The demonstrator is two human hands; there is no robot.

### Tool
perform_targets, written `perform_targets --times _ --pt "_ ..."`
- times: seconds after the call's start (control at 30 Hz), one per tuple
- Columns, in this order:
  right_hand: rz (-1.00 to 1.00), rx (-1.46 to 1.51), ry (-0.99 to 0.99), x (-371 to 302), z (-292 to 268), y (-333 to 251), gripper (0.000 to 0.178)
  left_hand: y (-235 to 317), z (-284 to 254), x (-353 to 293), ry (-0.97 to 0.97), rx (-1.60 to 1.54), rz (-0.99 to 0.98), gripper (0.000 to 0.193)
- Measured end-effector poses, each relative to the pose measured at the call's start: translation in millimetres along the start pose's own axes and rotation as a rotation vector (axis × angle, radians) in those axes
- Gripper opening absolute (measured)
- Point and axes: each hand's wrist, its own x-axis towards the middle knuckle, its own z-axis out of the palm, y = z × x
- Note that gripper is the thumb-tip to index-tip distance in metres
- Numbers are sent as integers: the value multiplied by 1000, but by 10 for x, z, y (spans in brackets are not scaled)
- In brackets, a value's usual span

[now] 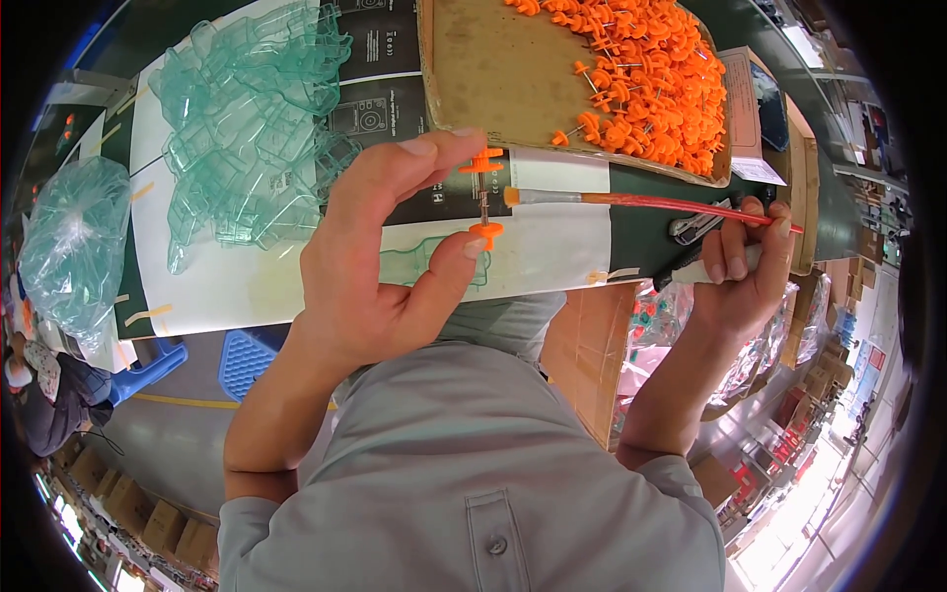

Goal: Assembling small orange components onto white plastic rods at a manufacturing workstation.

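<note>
Between the thumb and fingertip of my left hand (360, 252) is a small metal axle with orange plastic ends (484, 202), held upright above the table. My right hand (740, 261) grips the red handle of a paintbrush (641, 200). The brush points left, its tan bristles close to the axle; whether they touch it I cannot tell. A clear green plastic shell (404, 264) lies under my left hand, partly hidden by it. Beyond that hand, a heap of similar green shells (247, 128) spreads over the left of the table.
A shallow cardboard box (493, 74) at the back holds many orange axle parts (661, 89), mostly on its right. A utility knife (695, 225) lies near my right hand. At the far left sits a plastic bag (74, 237) of green pieces. A blue stool (247, 360) stands below the table.
</note>
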Motion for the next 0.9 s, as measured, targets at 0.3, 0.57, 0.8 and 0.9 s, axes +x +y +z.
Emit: perform_targets --times 0.3,0.57,0.8,0.9 --pt "-44 -114 105 -20 164 6 20 58 31 27 -45 37 12 62" --pt "-40 -111 120 -24 79 -11 21 37 38 -7 -20 7 5 62" --pt "9 -32 79 -40 47 65 22 52 74 -5 12 -56 -24 61" --pt "33 18 61 -35 11 95 22 58 75 0 11 -36 -32 60"
